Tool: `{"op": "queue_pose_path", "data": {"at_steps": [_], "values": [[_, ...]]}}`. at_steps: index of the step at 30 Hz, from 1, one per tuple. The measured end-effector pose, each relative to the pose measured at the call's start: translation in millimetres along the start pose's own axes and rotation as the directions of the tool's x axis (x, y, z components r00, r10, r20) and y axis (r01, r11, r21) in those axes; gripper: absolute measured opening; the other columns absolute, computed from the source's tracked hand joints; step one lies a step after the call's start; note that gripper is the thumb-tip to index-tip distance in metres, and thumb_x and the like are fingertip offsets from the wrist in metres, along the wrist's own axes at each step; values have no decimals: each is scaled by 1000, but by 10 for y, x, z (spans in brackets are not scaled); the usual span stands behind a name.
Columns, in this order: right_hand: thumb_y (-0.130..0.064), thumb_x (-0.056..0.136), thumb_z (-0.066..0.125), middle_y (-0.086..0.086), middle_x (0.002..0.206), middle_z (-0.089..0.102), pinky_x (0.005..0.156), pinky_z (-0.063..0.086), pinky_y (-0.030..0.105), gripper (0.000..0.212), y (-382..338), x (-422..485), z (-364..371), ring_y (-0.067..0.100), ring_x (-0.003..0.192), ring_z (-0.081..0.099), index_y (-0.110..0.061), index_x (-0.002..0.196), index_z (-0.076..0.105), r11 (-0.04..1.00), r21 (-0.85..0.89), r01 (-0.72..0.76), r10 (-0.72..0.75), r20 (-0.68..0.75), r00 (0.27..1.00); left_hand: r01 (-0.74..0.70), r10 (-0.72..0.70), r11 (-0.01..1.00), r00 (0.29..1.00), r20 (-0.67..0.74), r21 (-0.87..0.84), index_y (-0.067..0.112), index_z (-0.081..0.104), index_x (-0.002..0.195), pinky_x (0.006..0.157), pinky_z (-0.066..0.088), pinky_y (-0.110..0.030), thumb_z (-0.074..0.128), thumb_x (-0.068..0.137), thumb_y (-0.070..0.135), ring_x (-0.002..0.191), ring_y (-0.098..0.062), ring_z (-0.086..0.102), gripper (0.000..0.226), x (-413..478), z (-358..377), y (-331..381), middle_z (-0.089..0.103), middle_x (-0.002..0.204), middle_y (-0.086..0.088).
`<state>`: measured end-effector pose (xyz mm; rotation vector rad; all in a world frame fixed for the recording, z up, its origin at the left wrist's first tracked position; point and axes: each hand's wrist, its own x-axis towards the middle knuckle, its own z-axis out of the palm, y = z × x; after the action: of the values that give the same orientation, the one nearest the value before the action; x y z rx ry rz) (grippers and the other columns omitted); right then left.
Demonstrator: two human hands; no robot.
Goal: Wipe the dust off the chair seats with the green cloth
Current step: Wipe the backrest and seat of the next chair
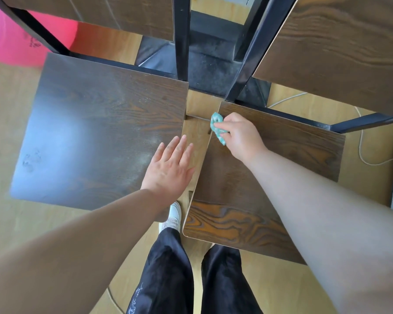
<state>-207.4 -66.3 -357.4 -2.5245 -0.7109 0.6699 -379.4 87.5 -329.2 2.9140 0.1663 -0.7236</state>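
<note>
Two dark wood-grain chair seats stand side by side below me. The left seat [95, 132] shows pale dust and smudges near its right edge and front left corner. My left hand [169, 168] lies flat with straight fingers over that seat's right edge. My right hand [238, 137] grips the bunched green cloth [217, 126] and holds it against the far left corner of the right seat [270, 177]. Most of the cloth is hidden under my fingers.
Black metal chair frames [182, 37] and wooden backrests [340, 46] rise behind the seats. A pink object [14, 41] sits at the far left on the light wood floor. A white cable [361, 150] loops on the floor at right. My legs and white shoe [175, 211] stand between the seats.
</note>
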Motion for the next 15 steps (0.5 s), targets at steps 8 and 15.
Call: {"op": "queue_pose_path", "data": {"at_steps": [8,15], "values": [[-9,93,60,0,115,58,90,49,35,26,-190,-743,380,21,105,56,-14,117,69,998,46,41,-43,35,998,-59,56,996,997,43,68,18,0,158,124,-2,-44,15,103,47,153,-23,-7,64,-380,171,-192,-6,167,-4],[-14,94,63,4,112,60,86,42,22,28,-300,-1276,647,19,99,58,-9,121,68,991,134,6,-4,-14,1000,-91,89,995,995,54,41,17,8,158,124,0,-44,19,105,47,153,-23,-3,62,-876,325,-246,0,167,-4]]}}
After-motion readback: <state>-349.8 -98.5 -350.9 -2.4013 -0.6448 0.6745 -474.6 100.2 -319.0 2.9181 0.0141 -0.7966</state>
